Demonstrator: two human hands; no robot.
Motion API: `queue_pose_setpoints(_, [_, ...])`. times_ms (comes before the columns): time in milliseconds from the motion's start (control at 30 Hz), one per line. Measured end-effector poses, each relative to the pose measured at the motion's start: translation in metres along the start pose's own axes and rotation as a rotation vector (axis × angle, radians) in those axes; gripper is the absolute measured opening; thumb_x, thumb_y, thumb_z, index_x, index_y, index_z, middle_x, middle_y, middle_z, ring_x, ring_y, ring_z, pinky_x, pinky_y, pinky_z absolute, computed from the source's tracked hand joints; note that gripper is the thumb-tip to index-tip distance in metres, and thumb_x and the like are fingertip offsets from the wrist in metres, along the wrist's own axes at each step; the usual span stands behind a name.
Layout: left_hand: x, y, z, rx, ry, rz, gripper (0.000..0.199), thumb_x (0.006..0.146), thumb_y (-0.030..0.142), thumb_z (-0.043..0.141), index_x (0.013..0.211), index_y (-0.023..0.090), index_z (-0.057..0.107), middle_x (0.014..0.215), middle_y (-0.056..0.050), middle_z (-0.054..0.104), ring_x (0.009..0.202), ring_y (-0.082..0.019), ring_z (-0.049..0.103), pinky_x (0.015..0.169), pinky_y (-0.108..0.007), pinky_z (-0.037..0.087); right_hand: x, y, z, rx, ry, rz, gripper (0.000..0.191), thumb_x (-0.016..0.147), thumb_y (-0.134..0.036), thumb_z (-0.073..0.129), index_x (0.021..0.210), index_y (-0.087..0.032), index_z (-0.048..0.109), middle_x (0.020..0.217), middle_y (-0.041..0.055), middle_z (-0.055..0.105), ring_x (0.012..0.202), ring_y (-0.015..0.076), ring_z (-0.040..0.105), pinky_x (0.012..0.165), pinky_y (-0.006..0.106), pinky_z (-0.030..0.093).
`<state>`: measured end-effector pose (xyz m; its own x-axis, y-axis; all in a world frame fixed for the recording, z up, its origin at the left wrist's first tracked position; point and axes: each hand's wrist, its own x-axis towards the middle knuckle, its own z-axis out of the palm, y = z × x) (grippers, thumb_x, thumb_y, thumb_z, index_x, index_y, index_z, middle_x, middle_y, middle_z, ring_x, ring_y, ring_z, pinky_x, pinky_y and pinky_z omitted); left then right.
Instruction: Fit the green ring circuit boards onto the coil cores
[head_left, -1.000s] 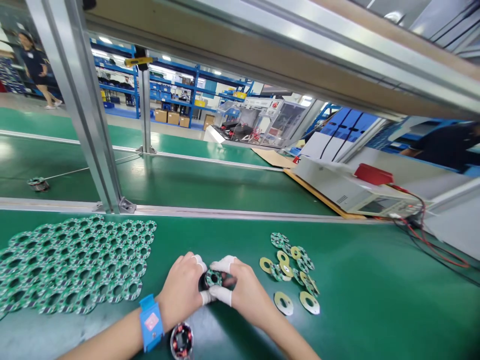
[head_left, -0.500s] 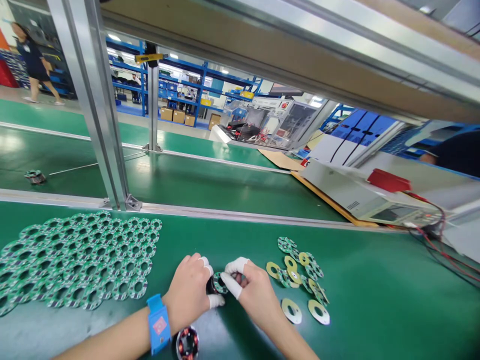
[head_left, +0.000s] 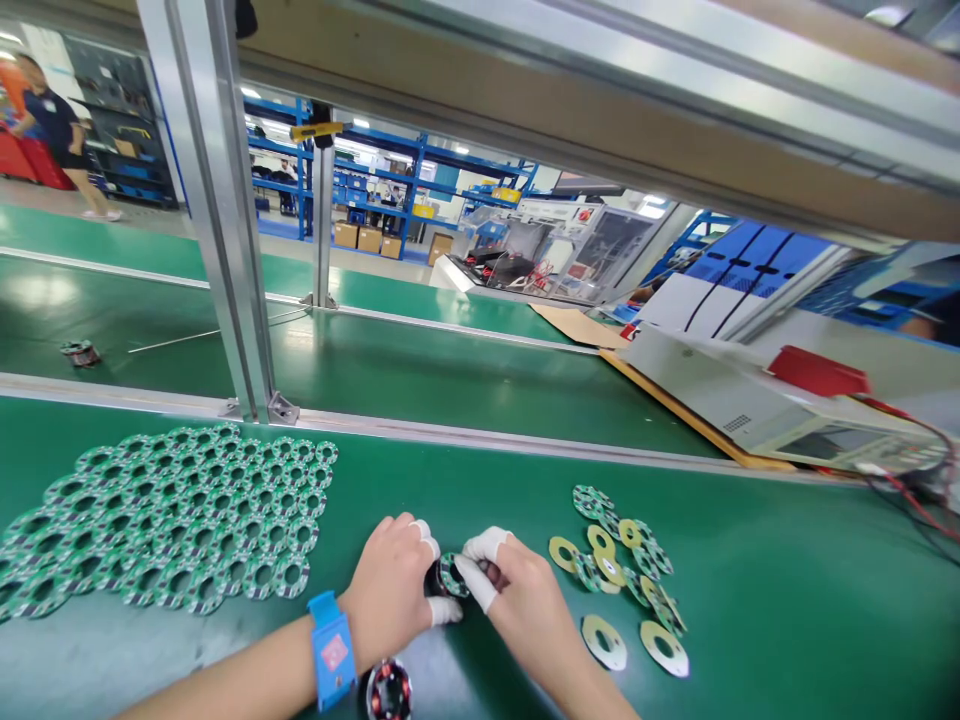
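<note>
My left hand [head_left: 394, 580], with white finger cots and a blue wristband [head_left: 331, 650], is closed around a small motor stator. On top of the stator lies a green ring-shaped circuit board [head_left: 453, 577]. From the other side, my right hand [head_left: 521, 590] pinches the board's right edge between thumb and forefinger, both in white cots. My fingers hide most of the stator's body. Close to my left wrist stands another stator [head_left: 390, 690] with copper windings, partly cut off by the bottom of the view.
Rows of ring-shaped circuit boards [head_left: 195, 500] cover the bench's left. Loose boards [head_left: 645, 560], some yellow side up, lie right of my hands. A metal post [head_left: 225, 220] rises from the rear rail. A grey instrument [head_left: 757, 400] with red leads stands back right. A person [head_left: 56, 130] walks far left.
The whole view has shifted a little, so the bench things appear farther right. Both hands keep their grip on the stator and board. The background person has moved left relative to the post.
</note>
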<state>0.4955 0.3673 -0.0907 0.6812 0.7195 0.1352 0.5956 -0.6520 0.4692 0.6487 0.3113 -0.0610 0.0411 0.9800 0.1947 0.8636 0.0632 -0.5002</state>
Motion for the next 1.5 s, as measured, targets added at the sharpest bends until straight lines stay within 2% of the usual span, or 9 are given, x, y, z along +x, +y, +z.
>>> queue_pose_setpoints(67, [0.0,0.0,-0.001,-0.004,-0.013,0.001,0.04,0.061,0.05,0.076,0.08,0.016,0.062,0.086,-0.004,0.06,0.087,-0.023,0.051,0.077,-0.036,0.039,0.0,0.0,-0.005,0.117,-0.046,0.041,0.016,0.079,-0.025,0.051,0.071,-0.019,0.063,0.064,0.003,0.059,0.06,0.0174,0.054,0.056,0.028,0.045])
queue_pose_setpoints(133, [-0.001,0.0,-0.001,-0.01,-0.021,0.001,0.04,0.063,0.049,0.075,0.081,0.016,0.062,0.087,-0.004,0.06,0.087,-0.023,0.051,0.077,-0.036,0.039,-0.001,0.001,-0.009,0.274,-0.124,0.071,0.016,0.076,-0.026,0.056,0.087,-0.019,0.065,0.082,0.0065,0.064,0.074,0.0198,0.059,0.062,0.03,0.05])
queue_pose_setpoints(233, [-0.002,-0.001,0.0,-0.022,-0.017,0.011,0.038,0.07,0.052,0.067,0.081,0.016,0.061,0.087,-0.005,0.06,0.088,-0.024,0.05,0.076,-0.037,0.038,-0.004,0.003,-0.011,0.445,-0.216,0.083,0.036,0.071,-0.022,0.062,0.107,-0.019,0.062,0.107,0.0099,0.061,0.093,0.0227,0.059,0.076,0.034,0.053])
queue_pose_setpoints(300, [-0.003,-0.002,0.001,-0.025,-0.016,0.017,0.038,0.075,0.054,0.06,0.08,0.016,0.061,0.087,-0.006,0.059,0.087,-0.024,0.05,0.076,-0.038,0.038,-0.007,0.003,-0.007,0.491,-0.223,0.089,0.034,0.072,-0.02,0.061,0.105,-0.019,0.063,0.106,0.0099,0.061,0.094,0.0227,0.059,0.076,0.033,0.054])
queue_pose_setpoints(400, [-0.004,-0.002,0.001,-0.023,-0.025,0.004,0.034,0.079,0.051,0.056,0.081,0.017,0.06,0.088,-0.006,0.059,0.088,-0.023,0.049,0.076,-0.038,0.037,-0.01,0.001,0.001,0.516,-0.179,0.098,0.029,0.074,-0.02,0.059,0.102,-0.019,0.063,0.103,0.0099,0.061,0.09,0.0221,0.06,0.068,0.031,0.057])
queue_pose_setpoints(600, [-0.005,0.0,-0.001,-0.038,-0.058,-0.014,0.023,0.076,0.04,0.063,0.082,0.018,0.06,0.09,-0.004,0.058,0.089,-0.022,0.048,0.077,-0.036,0.037,-0.014,-0.001,0.009,0.515,-0.127,0.122,0.028,0.075,-0.022,0.057,0.103,-0.018,0.06,0.1,0.0095,0.057,0.086,0.0203,0.058,0.063,0.028,0.058])
queue_pose_setpoints(1133, [-0.007,0.0,0.001,-0.069,-0.085,-0.031,0.022,0.074,0.037,0.067,0.084,0.019,0.06,0.091,-0.005,0.057,0.092,-0.023,0.047,0.083,-0.037,0.037,-0.011,-0.007,0.003,0.503,-0.139,0.169,0.023,0.07,-0.018,0.058,0.093,-0.018,0.062,0.089,0.0072,0.055,0.079,0.0195,0.057,0.055,0.026,0.056])
queue_pose_setpoints(1500, [-0.004,-0.001,-0.005,-0.05,-0.079,0.003,0.026,0.071,0.038,0.069,0.085,0.019,0.059,0.091,-0.004,0.057,0.089,-0.023,0.047,0.077,-0.036,0.038,-0.013,-0.005,0.001,0.52,-0.151,0.173,0.026,0.07,-0.021,0.061,0.096,-0.018,0.063,0.099,0.0103,0.056,0.085,0.0217,0.06,0.06,0.029,0.059])
